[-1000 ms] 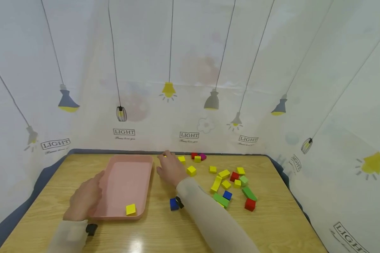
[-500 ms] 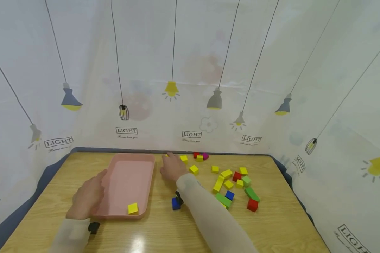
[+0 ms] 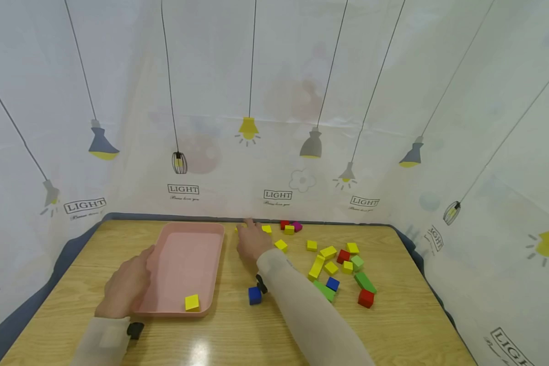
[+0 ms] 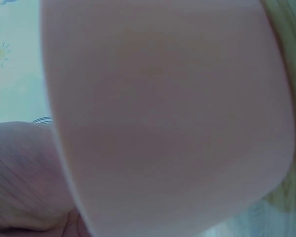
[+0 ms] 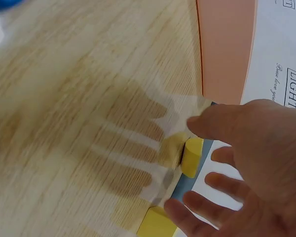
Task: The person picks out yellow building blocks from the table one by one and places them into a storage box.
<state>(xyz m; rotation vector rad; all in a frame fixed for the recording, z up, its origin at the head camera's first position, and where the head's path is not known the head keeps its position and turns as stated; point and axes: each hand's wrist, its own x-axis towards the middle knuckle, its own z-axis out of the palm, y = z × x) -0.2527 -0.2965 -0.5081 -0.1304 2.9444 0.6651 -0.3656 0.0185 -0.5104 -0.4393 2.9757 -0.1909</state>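
My right hand (image 3: 253,240) is at the far edge of the table (image 3: 224,345), fingers spread loosely and grasping nothing, with a small yellow block (image 5: 191,158) just beyond my thumb and fingertips. Seen from my right wrist, its longer side runs roughly along the table's back edge; I can't tell whether I'm touching it. From above, my own fingers hide most of it, and another yellow piece (image 5: 157,224) is cut off at the bottom of the wrist view. My left hand (image 3: 125,284) rests at the left rim of the pink tray (image 3: 183,264), index finger pointing forward, but I can't tell whether the other fingers grip it. The tray's long side stretches away from me, a yellow cube (image 3: 192,303) in its near right corner.
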